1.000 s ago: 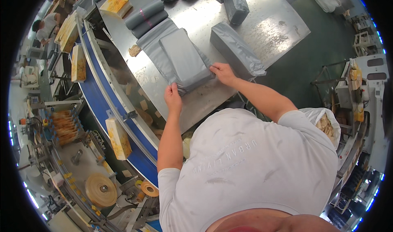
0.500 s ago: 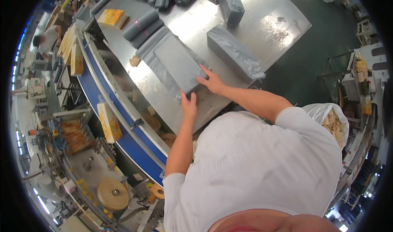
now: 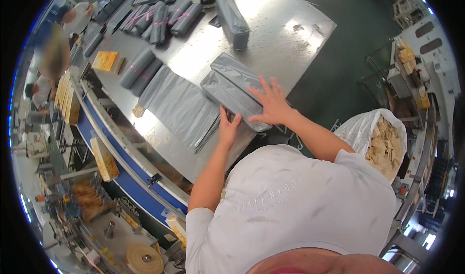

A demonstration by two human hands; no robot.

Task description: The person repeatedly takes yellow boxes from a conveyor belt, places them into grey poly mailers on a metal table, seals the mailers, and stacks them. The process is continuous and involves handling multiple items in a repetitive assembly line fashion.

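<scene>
A block wrapped in grey plastic film (image 3: pixel 220 91) lies on the metal table in front of me, side by side with a second grey wrapped block (image 3: pixel 237 69). My left hand (image 3: pixel 228 128) rests at the near left side of the first block, thumb and forefinger apart. Over the right side of the blocks is my right hand (image 3: pixel 274 102), open, its fingers spread; whether it presses on the film I cannot tell. Left of the blocks lies a flat stack of grey plastic bags (image 3: pixel 179 109).
On the metal table (image 3: pixel 276 12) stand another grey wrapped block (image 3: pixel 232 24), grey rolls (image 3: pixel 140 70) and a yellow-and-white box (image 3: pixel 107 61). A blue conveyor (image 3: pixel 140 189) runs along the left. At right is a white sack (image 3: pixel 361 129) of beige scraps. Other people work at far left.
The grey block between my hands has moved right, off the bag stack and against the other wrapped block. My right hand has opened and spread its fingers. The view has shifted.
</scene>
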